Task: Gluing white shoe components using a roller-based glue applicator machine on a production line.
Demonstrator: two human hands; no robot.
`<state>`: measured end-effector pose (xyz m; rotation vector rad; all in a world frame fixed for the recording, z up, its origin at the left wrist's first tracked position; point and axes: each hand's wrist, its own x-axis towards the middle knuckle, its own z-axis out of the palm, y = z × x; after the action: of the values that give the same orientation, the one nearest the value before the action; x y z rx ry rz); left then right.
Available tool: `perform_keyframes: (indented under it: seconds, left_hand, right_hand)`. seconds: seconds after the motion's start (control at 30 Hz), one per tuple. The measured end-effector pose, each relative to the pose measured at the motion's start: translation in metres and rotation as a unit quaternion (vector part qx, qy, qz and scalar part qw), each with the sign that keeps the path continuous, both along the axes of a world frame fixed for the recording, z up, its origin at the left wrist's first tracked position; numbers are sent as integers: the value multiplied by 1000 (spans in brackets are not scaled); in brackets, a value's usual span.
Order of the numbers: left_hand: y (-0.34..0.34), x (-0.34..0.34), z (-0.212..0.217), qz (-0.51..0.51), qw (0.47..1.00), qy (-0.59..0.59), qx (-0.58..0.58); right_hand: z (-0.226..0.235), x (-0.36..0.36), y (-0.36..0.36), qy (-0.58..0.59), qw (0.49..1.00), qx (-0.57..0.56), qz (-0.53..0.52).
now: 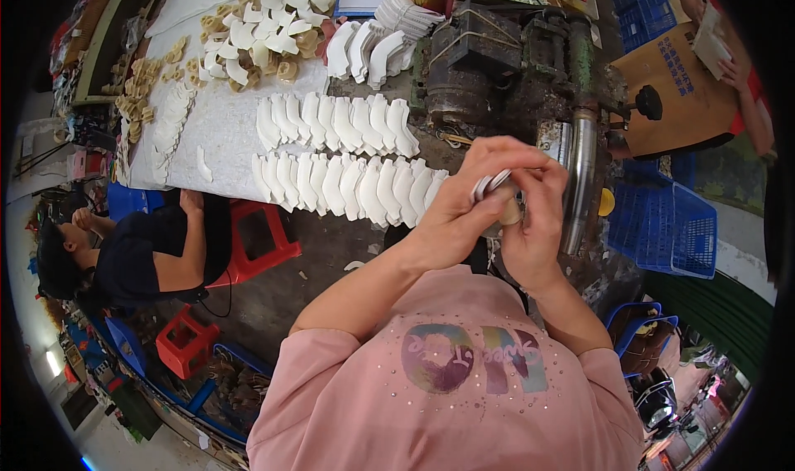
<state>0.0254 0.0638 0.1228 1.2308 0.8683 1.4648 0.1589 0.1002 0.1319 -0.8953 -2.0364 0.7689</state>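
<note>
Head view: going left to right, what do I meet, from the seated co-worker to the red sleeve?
Seated co-worker, near white row, left hand, right hand, metal pipe, blue crate, red sleeve.

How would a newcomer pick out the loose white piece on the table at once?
Start at the large pale-covered table. On its near left part, between the slim overlapping column of white pieces and the two long rows, lies the small curved white piece. Its neighbours sit packed together; it lies alone.
</note>
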Motion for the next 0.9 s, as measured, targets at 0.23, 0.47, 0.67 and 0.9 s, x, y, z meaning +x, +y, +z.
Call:
perform_keyframes:
  seconds: [0.23,0.47,0.67,0.9]
  left_hand:
    - [10,45,3,134,991,-4,2]
    - [20,19,-7,152,942,-150,-258]
    - [13,31,-16,120,969,-151,-151]
    - [17,57,1,18,971,-226,-81]
  right_hand:
    - [0,13,8,-32,983,168,-69]
    - [24,71,44,131,990,-21,-47]
    - [24,74,49,-71,996,31,-38]
    - [4,40,21,22,999,-4,-45]
